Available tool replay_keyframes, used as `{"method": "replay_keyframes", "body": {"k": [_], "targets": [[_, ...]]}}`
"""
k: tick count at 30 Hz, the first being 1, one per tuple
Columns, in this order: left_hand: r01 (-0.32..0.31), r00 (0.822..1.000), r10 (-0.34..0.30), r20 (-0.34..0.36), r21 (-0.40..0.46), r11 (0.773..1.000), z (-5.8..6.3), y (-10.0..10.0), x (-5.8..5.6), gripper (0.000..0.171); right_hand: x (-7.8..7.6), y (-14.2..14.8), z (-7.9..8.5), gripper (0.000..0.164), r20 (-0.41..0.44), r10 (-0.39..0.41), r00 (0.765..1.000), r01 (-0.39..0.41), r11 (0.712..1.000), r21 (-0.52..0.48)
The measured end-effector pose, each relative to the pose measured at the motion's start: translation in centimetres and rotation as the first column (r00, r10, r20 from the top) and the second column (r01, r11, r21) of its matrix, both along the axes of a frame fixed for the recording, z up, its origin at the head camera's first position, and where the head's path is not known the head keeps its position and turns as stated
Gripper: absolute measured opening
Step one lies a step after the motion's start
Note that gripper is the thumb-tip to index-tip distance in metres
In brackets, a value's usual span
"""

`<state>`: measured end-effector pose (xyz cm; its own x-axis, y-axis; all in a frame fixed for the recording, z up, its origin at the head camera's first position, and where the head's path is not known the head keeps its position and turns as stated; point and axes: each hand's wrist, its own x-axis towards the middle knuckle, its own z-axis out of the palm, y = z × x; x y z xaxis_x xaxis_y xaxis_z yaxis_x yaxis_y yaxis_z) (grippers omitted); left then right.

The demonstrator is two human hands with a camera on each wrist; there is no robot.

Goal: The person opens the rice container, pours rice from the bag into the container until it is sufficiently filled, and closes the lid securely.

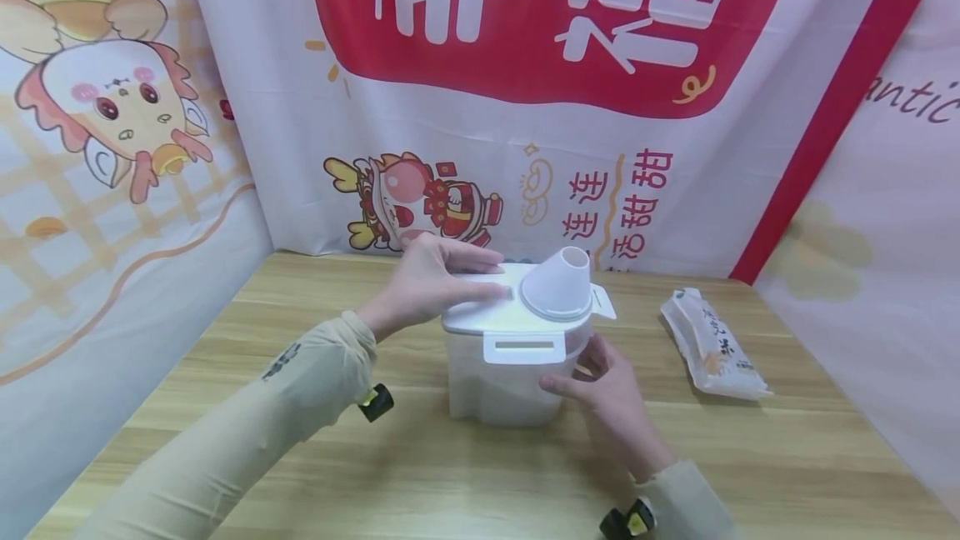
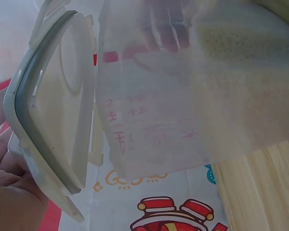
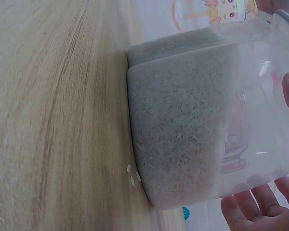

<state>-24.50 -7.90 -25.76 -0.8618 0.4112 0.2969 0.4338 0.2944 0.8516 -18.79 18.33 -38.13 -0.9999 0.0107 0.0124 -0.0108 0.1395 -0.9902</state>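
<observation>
A translucent plastic rice container [image 1: 495, 394] stands upright on the table, filled roughly halfway with white rice [image 3: 178, 115]. My left hand [image 1: 427, 282] grips the white lid [image 1: 476, 319] from above, thumb on the near side and fingers on the far side. The lid carries a cone-shaped spout [image 1: 566, 277] and side flaps that hang out from its edge. In the left wrist view a gap shows between the lid's grey seal [image 2: 33, 130] and the container's open top. My right hand [image 1: 607, 394] holds the container's right side, thumb at the front and fingers around behind.
A clear and white printed packet [image 1: 716, 348] lies on the wooden table [image 1: 360, 482] to the right. A few loose rice grains [image 3: 132, 181] lie beside the container's base. Printed cloth [image 1: 525, 132] hangs behind and along both sides of the table.
</observation>
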Motion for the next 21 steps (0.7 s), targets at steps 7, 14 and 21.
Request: {"method": "replay_keyframes", "body": {"k": [7, 14, 21], "targets": [[-0.005, 1.0, 0.005, -0.006, -0.013, 1.0, 0.0, 0.0, 0.0, 0.043, 0.1, -0.1, 0.2, 0.093, 0.026, -0.007, 1.0, 0.007, 1.0, -0.003], [-0.006, 1.0, 0.006, 0.009, -0.011, 1.0, -0.3, 0.2, -0.2, 0.042, 0.2, -0.1, 0.2, 0.094, 0.009, -0.01, 1.0, 0.01, 1.0, 0.002], [0.021, 0.999, -0.02, 0.029, -0.03, 0.999, -1.1, 0.6, -0.3, 0.042, 0.3, -0.2, 0.1, 0.086, -0.03, -0.002, 1.0, 0.001, 1.0, -0.031]]}}
